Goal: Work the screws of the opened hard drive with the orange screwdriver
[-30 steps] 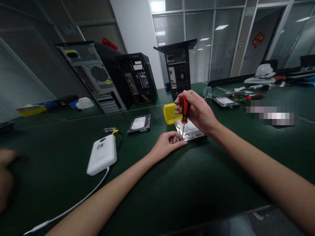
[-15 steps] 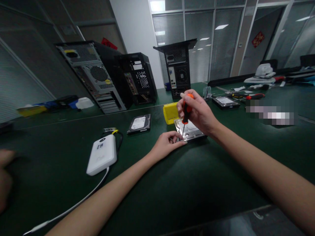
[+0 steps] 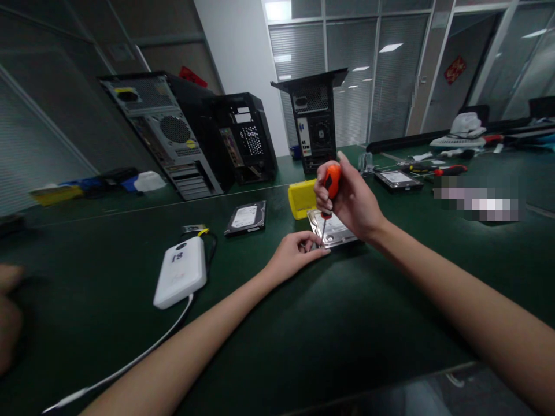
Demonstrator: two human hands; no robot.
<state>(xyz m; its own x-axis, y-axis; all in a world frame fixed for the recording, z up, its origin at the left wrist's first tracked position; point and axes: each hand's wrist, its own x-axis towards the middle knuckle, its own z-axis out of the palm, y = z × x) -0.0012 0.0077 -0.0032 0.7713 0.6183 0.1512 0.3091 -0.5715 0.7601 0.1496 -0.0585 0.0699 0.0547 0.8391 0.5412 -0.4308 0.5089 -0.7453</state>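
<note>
My right hand (image 3: 349, 196) is wrapped round the orange and black handle of a screwdriver (image 3: 332, 182). Its thin shaft slants down to the near left corner of a silver hard drive (image 3: 340, 234) lying on the green table. At that same corner my left hand (image 3: 299, 251) rests with curled fingers, thumb and forefinger either side of the screwdriver tip, gripping the drive's edge. The tip itself is partly hidden by these fingers. Just behind the drive stands a yellow box (image 3: 302, 199), partly covered by my right hand.
Another hard drive (image 3: 245, 217) lies left, a further one (image 3: 396, 178) right. A white power bank (image 3: 181, 271) with a cable sits near my left forearm. Computer cases (image 3: 173, 133) stand at the back. More screwdrivers (image 3: 451, 170) lie right. Another person's hand (image 3: 9, 312) shows at the left edge.
My right hand has turned and shifted its fingers round the screwdriver handle, thumb now lifted higher. The shaft stays at the drive's corner; my left hand has barely moved.
</note>
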